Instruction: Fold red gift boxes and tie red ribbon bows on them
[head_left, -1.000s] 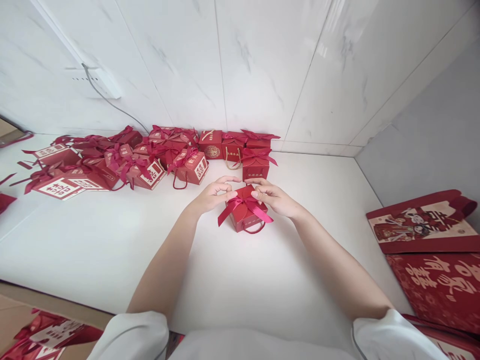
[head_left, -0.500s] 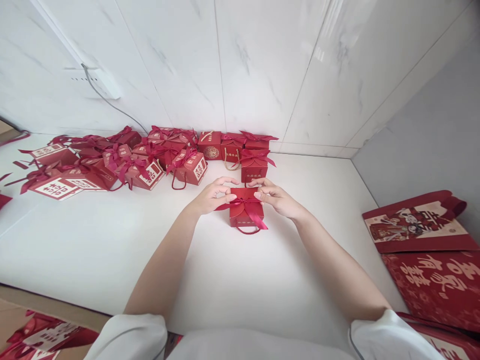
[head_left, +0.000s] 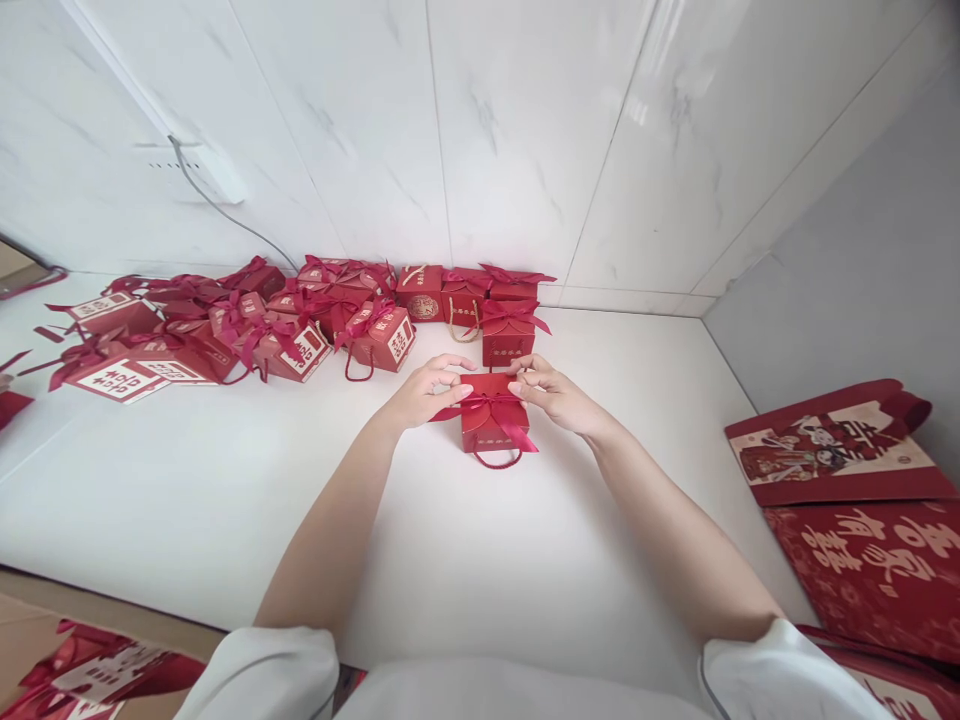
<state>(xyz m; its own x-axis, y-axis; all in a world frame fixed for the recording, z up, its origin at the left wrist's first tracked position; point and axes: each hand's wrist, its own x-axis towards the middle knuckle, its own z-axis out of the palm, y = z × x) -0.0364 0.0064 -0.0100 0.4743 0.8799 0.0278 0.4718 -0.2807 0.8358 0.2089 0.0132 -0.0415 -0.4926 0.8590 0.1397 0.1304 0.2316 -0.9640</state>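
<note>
A small red gift box (head_left: pixel 489 436) with a pink-red ribbon (head_left: pixel 493 400) across its top sits on the white table in front of me. Its rope handle (head_left: pixel 498 464) lies on the near side. My left hand (head_left: pixel 433 390) grips the box's upper left edge between thumb and fingers. On the opposite side, my right hand (head_left: pixel 551 392) pinches the upper right edge. Right behind the hands stands another red box (head_left: pixel 507 342) with a ribbon bow.
Several ribboned red boxes (head_left: pixel 262 340) crowd the left back of the white table (head_left: pixel 225 480). More boxes (head_left: pixel 420 295) line the wall. Large red gift bags (head_left: pixel 847 450) lie at the right edge. A cardboard carton with red boxes (head_left: pixel 112 670) is at lower left.
Both hands keep their hold, and the box has tilted or shifted only slightly. At the far left edge, a red item has moved a little into view.
</note>
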